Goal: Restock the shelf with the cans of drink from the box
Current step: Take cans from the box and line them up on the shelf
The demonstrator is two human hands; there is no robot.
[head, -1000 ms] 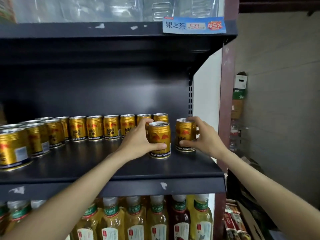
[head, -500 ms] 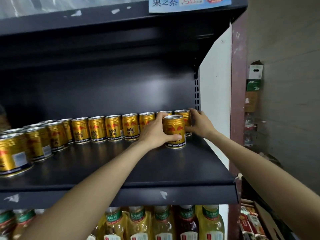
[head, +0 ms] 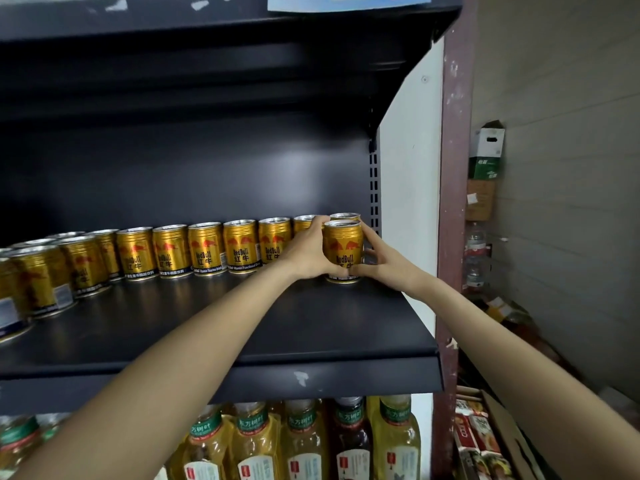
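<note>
A gold can of drink (head: 343, 245) stands upright on the dark shelf (head: 242, 323), near its right end and just in front of the back row. My left hand (head: 308, 252) wraps its left side and my right hand (head: 379, 261) cups its right side and base. Directly behind it stands another gold can (head: 345, 216), last in the back row of gold cans (head: 207, 249) that runs left along the shelf. The box is not in view.
More gold cans (head: 34, 278) crowd the shelf's left front. Bottles of tea (head: 304, 441) fill the shelf below. The white side panel (head: 408, 188) closes the shelf on the right. Cartons (head: 485, 157) and packets (head: 478, 434) lie past the red post.
My right hand set its can at the right end of the back row and let go. My left hand slid its can back and right in front of it, and my right hand joined on it.
</note>
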